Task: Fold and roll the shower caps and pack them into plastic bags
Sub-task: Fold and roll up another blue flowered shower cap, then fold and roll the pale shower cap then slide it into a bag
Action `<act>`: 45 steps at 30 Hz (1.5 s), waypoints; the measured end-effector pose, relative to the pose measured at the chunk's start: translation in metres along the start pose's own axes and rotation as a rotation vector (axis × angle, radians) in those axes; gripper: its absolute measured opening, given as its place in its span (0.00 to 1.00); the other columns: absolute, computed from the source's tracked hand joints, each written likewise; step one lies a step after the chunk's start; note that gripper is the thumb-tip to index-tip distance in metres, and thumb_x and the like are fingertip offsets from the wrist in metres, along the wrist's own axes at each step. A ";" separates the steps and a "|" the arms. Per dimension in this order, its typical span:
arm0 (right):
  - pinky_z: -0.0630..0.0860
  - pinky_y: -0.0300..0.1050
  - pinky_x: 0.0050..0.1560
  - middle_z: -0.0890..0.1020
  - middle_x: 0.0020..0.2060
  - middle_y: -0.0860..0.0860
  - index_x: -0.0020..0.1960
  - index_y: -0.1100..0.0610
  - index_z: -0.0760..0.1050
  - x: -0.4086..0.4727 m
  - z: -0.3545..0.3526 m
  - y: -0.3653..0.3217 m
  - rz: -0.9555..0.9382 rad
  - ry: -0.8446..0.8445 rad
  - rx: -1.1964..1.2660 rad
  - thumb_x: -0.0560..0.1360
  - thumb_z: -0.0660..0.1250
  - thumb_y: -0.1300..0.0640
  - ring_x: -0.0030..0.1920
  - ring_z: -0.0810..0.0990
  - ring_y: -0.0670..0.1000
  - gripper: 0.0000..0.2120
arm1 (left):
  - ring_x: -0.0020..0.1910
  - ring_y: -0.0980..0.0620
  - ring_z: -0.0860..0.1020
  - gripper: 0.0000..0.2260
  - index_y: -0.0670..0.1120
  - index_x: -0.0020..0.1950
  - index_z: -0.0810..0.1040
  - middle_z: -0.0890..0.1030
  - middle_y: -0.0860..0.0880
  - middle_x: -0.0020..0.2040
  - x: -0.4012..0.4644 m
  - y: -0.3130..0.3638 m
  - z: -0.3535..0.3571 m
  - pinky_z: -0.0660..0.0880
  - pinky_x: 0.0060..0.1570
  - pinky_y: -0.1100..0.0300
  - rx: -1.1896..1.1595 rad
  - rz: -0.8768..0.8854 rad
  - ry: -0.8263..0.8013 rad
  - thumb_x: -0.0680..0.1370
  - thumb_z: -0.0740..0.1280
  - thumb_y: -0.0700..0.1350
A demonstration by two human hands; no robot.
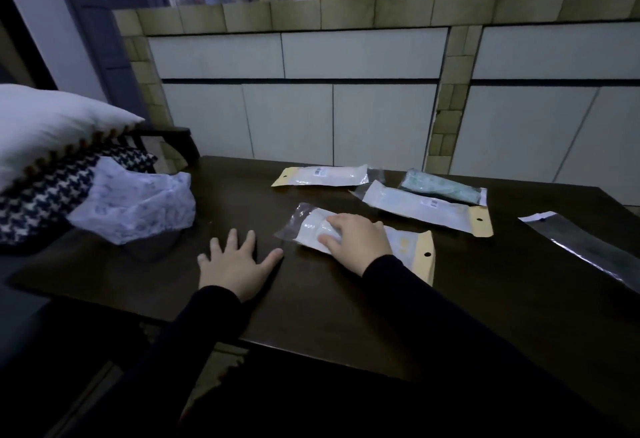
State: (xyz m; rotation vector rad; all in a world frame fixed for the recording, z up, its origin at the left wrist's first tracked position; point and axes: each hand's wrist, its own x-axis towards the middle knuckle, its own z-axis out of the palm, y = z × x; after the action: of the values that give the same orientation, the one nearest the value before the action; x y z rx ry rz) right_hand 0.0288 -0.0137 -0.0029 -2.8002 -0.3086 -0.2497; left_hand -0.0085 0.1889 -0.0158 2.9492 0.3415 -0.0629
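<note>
While the left hand [232,266] lies flat on the dark desk [311,316] with its fingers spread apart and nothing under them but wood, the right hand [356,238] rests on top of the nearest plastic bag [408,247]; its fingers are bent slightly and laid over the white rolled cap [313,228] inside, pressing down rather than closing round it, as far as can be seen. That bag lies slantwise just right of the left hand, its clear end towards the left hand's thumb and its yellow header card [427,257], with a punched hole, beyond the right wrist; both arms wear dark sleeves [433,316].

Beyond the right hand's knuckles lie three more packed bags: a white-filled bag [322,175] farthest away and a little to the left; a second white-filled bag [426,210] just beyond and to the right, its yellow card at the right end; a green-filled bag [443,188] behind that one, touching or overlapping it. Well to the right of the right hand an empty clear bag [585,247] lies flat on the desk, running off the frame edge.

Beyond and to the left of the left hand, near but not touching, sits a crumpled heap of pale printed plastic [138,205], seemingly loose shower caps; further left of it a houndstooth cushion [41,198] lies under a white pillow [45,126]. Behind the desk stands a tiled wall [346,91].
</note>
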 end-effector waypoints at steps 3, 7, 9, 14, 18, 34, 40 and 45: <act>0.64 0.58 0.66 0.73 0.68 0.49 0.71 0.50 0.68 0.014 0.002 -0.007 0.008 -0.019 -0.127 0.79 0.56 0.42 0.67 0.70 0.53 0.23 | 0.77 0.40 0.47 0.36 0.55 0.79 0.51 0.48 0.48 0.79 -0.002 0.000 -0.001 0.49 0.73 0.41 -0.008 0.006 -0.002 0.75 0.47 0.71; 0.66 0.57 0.64 0.73 0.67 0.50 0.70 0.52 0.68 0.030 0.007 -0.018 -0.026 -0.017 -0.190 0.80 0.55 0.44 0.66 0.71 0.54 0.22 | 0.77 0.40 0.47 0.36 0.55 0.78 0.52 0.48 0.48 0.79 -0.001 -0.001 0.002 0.49 0.72 0.41 -0.026 0.004 0.026 0.75 0.48 0.71; 0.66 0.57 0.64 0.73 0.67 0.50 0.70 0.53 0.68 0.040 0.012 -0.024 -0.021 -0.028 -0.176 0.81 0.55 0.44 0.66 0.71 0.55 0.22 | 0.77 0.40 0.47 0.35 0.55 0.78 0.53 0.49 0.48 0.79 0.000 -0.002 0.003 0.49 0.72 0.41 -0.041 0.006 0.038 0.75 0.49 0.71; 0.66 0.57 0.62 0.69 0.70 0.51 0.73 0.52 0.63 0.056 0.024 -0.045 0.002 0.044 -0.173 0.81 0.53 0.44 0.67 0.68 0.56 0.24 | 0.74 0.48 0.60 0.24 0.53 0.70 0.70 0.63 0.50 0.76 -0.003 -0.012 -0.001 0.59 0.70 0.49 -0.318 0.073 0.261 0.77 0.62 0.60; 0.66 0.53 0.60 0.74 0.66 0.48 0.69 0.51 0.71 0.064 0.033 -0.087 -0.216 0.279 0.053 0.79 0.59 0.47 0.65 0.71 0.53 0.20 | 0.56 0.45 0.75 0.15 0.49 0.56 0.80 0.77 0.49 0.58 -0.002 -0.046 -0.008 0.75 0.51 0.53 -0.380 0.155 0.785 0.72 0.65 0.53; 0.65 0.56 0.64 0.65 0.73 0.52 0.65 0.49 0.75 0.087 0.083 -0.206 -0.591 0.183 0.337 0.76 0.66 0.57 0.74 0.58 0.56 0.17 | 0.65 0.40 0.68 0.35 0.47 0.70 0.70 0.75 0.45 0.63 0.049 -0.128 -0.027 0.67 0.55 0.41 -0.313 -0.222 0.897 0.63 0.68 0.32; 0.73 0.51 0.54 0.81 0.47 0.50 0.46 0.56 0.79 0.089 0.080 -0.192 -0.570 0.332 0.564 0.75 0.65 0.62 0.57 0.76 0.53 0.04 | 0.53 0.39 0.72 0.15 0.49 0.55 0.82 0.78 0.44 0.53 0.051 -0.134 -0.023 0.69 0.47 0.44 -0.244 -0.177 1.025 0.70 0.66 0.47; 0.74 0.41 0.51 0.76 0.45 0.45 0.50 0.59 0.76 0.079 0.059 -0.170 -0.510 0.531 0.827 0.77 0.63 0.64 0.49 0.77 0.49 0.04 | 0.64 0.43 0.68 0.26 0.50 0.63 0.77 0.74 0.48 0.67 0.047 -0.130 -0.025 0.66 0.56 0.42 -0.325 -0.102 1.026 0.71 0.65 0.63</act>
State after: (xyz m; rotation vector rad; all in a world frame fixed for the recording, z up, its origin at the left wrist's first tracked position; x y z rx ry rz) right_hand 0.0720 0.1772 0.0068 -1.7305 -0.7744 -0.7578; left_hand 0.0077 0.3288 -0.0160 2.3865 0.5442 1.3599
